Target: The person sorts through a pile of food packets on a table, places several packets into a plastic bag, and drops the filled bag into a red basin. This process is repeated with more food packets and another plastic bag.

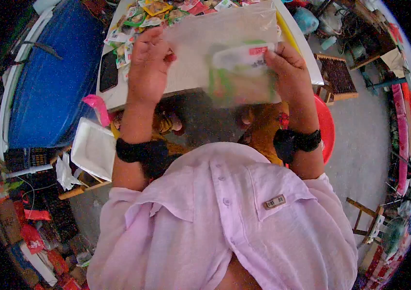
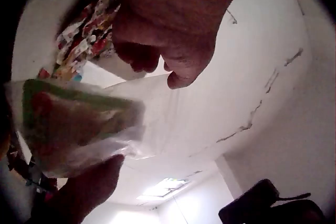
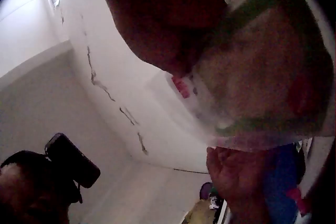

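A large clear plastic bag (image 1: 220, 31) stretches between the two hands above the table. My left hand (image 1: 150, 67) pinches its left edge with curled fingers; the left wrist view shows the thumb at the film. On the other side, my right hand (image 1: 290, 70) grips the bag's edge together with the top corner of a flat packet (image 1: 242, 79). That packet is white and green with a red label, blurred in the head view. It lies within the outline of the clear film, its contents hazy brown in the right wrist view.
Several small colourful packets (image 1: 167, 12) are heaped at the table's far side. A black phone (image 1: 109, 69) lies on the left of the white table (image 1: 186, 82). A white foam box (image 1: 94, 150) stands lower left; a red basin (image 1: 325, 130) is at the right.
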Demonstrator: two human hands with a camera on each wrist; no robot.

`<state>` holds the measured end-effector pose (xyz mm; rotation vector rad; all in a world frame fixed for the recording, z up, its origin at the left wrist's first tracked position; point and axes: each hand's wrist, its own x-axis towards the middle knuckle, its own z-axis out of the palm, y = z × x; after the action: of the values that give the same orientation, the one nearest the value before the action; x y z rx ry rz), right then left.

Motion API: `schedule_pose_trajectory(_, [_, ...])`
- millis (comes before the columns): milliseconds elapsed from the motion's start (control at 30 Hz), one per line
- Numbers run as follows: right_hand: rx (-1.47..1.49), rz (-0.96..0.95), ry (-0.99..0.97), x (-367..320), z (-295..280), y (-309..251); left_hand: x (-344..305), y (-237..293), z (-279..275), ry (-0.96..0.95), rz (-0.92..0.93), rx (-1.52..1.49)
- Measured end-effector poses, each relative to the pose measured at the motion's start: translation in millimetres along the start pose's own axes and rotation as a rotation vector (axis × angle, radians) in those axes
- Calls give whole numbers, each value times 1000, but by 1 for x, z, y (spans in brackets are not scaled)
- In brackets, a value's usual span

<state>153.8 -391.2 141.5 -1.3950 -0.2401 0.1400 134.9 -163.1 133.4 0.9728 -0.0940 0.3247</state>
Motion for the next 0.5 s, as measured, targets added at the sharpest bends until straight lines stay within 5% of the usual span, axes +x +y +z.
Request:
schedule_pose_trajectory(233, [21,-21,-32,-2,-8,-5,18,55,20,-763,382,867])
schedule_pose_trajectory(333, [-99,-22,35,-1,-10,1,20,61,24,-755,58,952])
schedule_pose_trajectory(500, [-242,-88,-28,-2,-13,3,24,62,27,-793,17,1013])
